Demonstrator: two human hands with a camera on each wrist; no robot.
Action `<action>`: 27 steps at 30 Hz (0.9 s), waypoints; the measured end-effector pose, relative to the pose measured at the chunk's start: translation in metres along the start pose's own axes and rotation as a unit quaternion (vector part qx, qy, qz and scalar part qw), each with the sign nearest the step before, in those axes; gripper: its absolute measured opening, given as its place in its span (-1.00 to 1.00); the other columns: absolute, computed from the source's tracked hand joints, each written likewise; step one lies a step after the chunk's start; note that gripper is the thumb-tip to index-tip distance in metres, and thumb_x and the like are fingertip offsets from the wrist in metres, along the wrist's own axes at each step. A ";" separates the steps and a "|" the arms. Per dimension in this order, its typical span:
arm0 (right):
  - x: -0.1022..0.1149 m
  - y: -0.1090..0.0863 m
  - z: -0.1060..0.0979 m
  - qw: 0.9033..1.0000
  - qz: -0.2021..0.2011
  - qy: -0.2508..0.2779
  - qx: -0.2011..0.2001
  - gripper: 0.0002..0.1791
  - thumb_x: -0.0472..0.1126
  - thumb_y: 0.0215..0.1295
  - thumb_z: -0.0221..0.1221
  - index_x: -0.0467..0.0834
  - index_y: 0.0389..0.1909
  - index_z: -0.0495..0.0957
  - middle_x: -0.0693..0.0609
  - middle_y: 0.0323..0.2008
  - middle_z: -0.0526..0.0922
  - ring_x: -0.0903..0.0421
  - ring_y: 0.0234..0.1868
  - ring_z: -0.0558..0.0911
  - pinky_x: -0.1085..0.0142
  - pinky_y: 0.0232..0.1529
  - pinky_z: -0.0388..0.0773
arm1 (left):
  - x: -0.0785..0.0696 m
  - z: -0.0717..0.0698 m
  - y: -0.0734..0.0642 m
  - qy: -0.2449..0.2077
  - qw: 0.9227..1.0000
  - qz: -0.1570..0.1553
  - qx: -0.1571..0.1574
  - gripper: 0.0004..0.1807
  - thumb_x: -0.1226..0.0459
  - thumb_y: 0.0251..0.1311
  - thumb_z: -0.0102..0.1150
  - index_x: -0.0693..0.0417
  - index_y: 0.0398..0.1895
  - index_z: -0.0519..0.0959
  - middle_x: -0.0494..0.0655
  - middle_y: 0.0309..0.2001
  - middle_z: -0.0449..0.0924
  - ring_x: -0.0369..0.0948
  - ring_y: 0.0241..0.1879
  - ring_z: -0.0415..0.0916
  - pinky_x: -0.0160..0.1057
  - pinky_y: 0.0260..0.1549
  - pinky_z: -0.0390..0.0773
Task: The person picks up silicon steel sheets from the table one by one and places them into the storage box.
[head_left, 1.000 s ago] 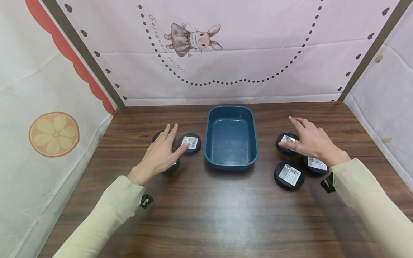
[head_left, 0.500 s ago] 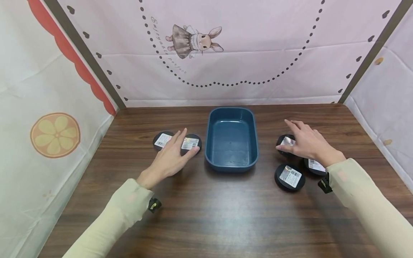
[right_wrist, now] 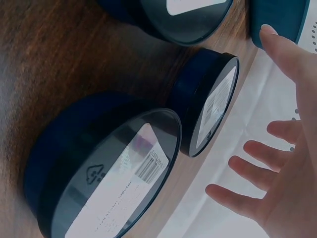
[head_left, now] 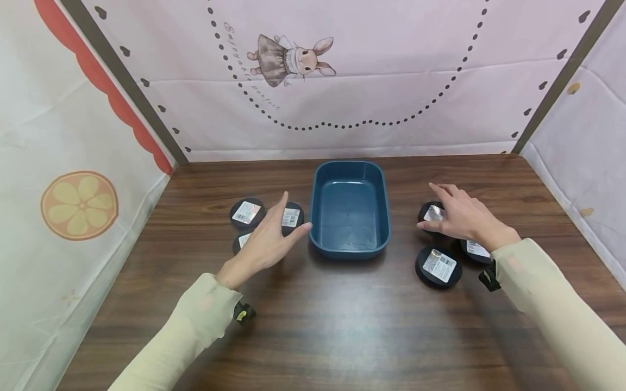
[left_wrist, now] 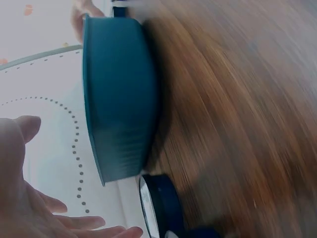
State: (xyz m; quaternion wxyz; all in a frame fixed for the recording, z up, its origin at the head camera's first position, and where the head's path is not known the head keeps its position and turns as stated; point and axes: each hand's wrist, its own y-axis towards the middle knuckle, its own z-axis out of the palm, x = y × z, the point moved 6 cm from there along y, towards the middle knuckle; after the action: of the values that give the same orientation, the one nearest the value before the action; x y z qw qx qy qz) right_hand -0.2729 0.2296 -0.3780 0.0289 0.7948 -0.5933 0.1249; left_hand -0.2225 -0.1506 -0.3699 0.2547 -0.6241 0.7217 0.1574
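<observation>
My left hand [head_left: 261,244] hovers over a group of round black tubs, its fingers and thumb spread and nothing in them. One labelled tub [head_left: 246,212] lies at the back left, another [head_left: 293,217] shows between forefinger and thumb, and a third [head_left: 241,241] is partly hidden by the hand. On the other side my right hand [head_left: 462,217] is also spread and holds nothing. It is over a tub [head_left: 433,210] with a silvery label; a second tub [head_left: 438,267] lies nearer me, and a third [head_left: 475,250] is partly covered by the wrist.
Between the two groups stands a blue rectangular bin [head_left: 349,217] with nothing inside. The brown wooden table [head_left: 352,326] is bounded by a cloth wall [head_left: 381,98] at the back and cloths at both sides.
My left hand has moved right and slightly nearer me across its tubs, uncovering the two left ones. The right hand has shifted slightly left. The tubs have stayed in place.
</observation>
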 end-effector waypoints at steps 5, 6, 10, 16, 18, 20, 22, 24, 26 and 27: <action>-0.001 -0.002 0.000 1.000 -0.001 -0.002 -0.001 0.18 0.39 0.16 0.27 -0.28 0.55 0.03 -0.47 0.43 0.17 -0.51 0.32 0.34 -0.40 0.17 0.38 | -0.005 0.004 -0.001 -0.027 1.000 -0.005 0.009 0.12 -0.41 0.24 -0.02 -0.08 0.64 -0.23 0.14 0.62 -0.07 0.11 0.59 -0.03 0.27 0.46 0.12; -0.001 -0.002 0.000 1.000 -0.001 -0.002 -0.001 0.18 0.39 0.16 0.27 -0.28 0.55 0.03 -0.47 0.43 0.17 -0.51 0.32 0.34 -0.40 0.18 0.38 | -0.006 0.004 -0.001 -0.029 1.000 -0.007 0.009 0.12 -0.40 0.23 -0.01 -0.08 0.64 -0.22 0.14 0.62 -0.07 0.11 0.59 -0.05 0.28 0.46 0.12; -0.001 -0.003 -0.001 1.000 -0.001 -0.003 0.000 0.18 0.37 0.16 0.28 -0.28 0.55 0.03 -0.47 0.43 0.17 -0.51 0.32 0.34 -0.40 0.18 0.38 | -0.008 0.009 -0.002 -0.040 0.999 -0.019 0.010 0.09 -0.37 0.23 0.05 -0.11 0.64 -0.17 0.09 0.62 -0.06 0.12 0.59 -0.06 0.32 0.45 0.09; -0.001 -0.003 -0.001 1.000 -0.004 -0.001 0.011 0.19 0.37 0.16 0.28 -0.29 0.55 0.01 -0.49 0.42 0.15 -0.52 0.31 0.33 -0.41 0.17 0.37 | -0.011 0.019 -0.002 -0.062 0.998 -0.018 0.008 0.06 -0.27 0.24 0.15 -0.05 0.63 -0.09 0.08 0.60 0.02 0.09 0.56 0.05 0.26 0.46 0.15; 0.000 -0.002 0.000 1.000 -0.005 0.000 0.013 0.18 0.36 0.16 0.29 -0.29 0.55 0.01 -0.49 0.43 0.14 -0.52 0.33 0.31 -0.42 0.17 0.37 | -0.013 0.021 -0.002 -0.070 0.997 -0.016 0.004 0.04 -0.24 0.24 0.17 -0.04 0.62 -0.07 0.09 0.59 0.07 0.08 0.56 0.08 0.22 0.46 0.17; 0.000 -0.002 0.001 1.000 -0.005 -0.001 0.015 0.18 0.35 0.16 0.29 -0.28 0.55 0.01 -0.49 0.43 0.14 -0.51 0.34 0.30 -0.42 0.17 0.37 | -0.014 0.024 -0.002 -0.081 0.997 -0.016 0.000 0.04 -0.23 0.23 0.20 -0.03 0.62 -0.05 0.12 0.56 0.12 0.08 0.54 0.13 0.20 0.46 0.19; 0.000 -0.002 0.001 1.000 -0.005 -0.001 0.015 0.17 0.34 0.15 0.30 -0.28 0.55 0.02 -0.48 0.43 0.15 -0.50 0.34 0.29 -0.41 0.16 0.38 | -0.013 0.027 -0.002 -0.088 0.996 -0.017 -0.004 0.04 -0.22 0.22 0.21 -0.03 0.62 -0.03 0.13 0.55 0.15 0.07 0.50 0.21 0.20 0.44 0.23; 0.001 -0.002 0.002 1.000 -0.005 -0.002 0.014 0.16 0.33 0.15 0.31 -0.28 0.55 0.03 -0.48 0.42 0.16 -0.50 0.34 0.29 -0.40 0.16 0.39 | -0.013 0.030 -0.002 -0.102 0.995 -0.019 -0.007 0.04 -0.21 0.21 0.23 -0.03 0.61 -0.02 0.14 0.54 0.19 0.07 0.45 0.30 0.18 0.40 0.30; 0.001 -0.002 0.002 1.000 -0.005 -0.001 0.015 0.16 0.31 0.16 0.32 -0.27 0.55 0.03 -0.48 0.42 0.16 -0.49 0.35 0.29 -0.40 0.16 0.38 | -0.012 0.033 -0.002 -0.113 0.993 -0.020 -0.011 0.04 -0.19 0.21 0.25 -0.03 0.61 -0.02 0.14 0.52 0.22 0.06 0.40 0.37 0.18 0.37 0.36; 0.001 -0.002 0.002 1.000 -0.005 -0.001 0.016 0.15 0.30 0.16 0.32 -0.28 0.55 0.03 -0.48 0.42 0.16 -0.49 0.35 0.29 -0.40 0.16 0.38 | -0.012 0.034 -0.002 -0.118 0.993 -0.021 -0.012 0.04 -0.18 0.20 0.26 -0.02 0.61 -0.01 0.13 0.52 0.22 0.06 0.40 0.38 0.18 0.36 0.36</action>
State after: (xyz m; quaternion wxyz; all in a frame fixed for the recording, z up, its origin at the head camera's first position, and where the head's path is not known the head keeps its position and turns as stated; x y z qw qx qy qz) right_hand -0.2701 0.2289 -0.3791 0.0164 0.7984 -0.5869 0.1337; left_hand -0.2139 -0.1226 -0.3907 0.3334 -0.6191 0.6716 0.2333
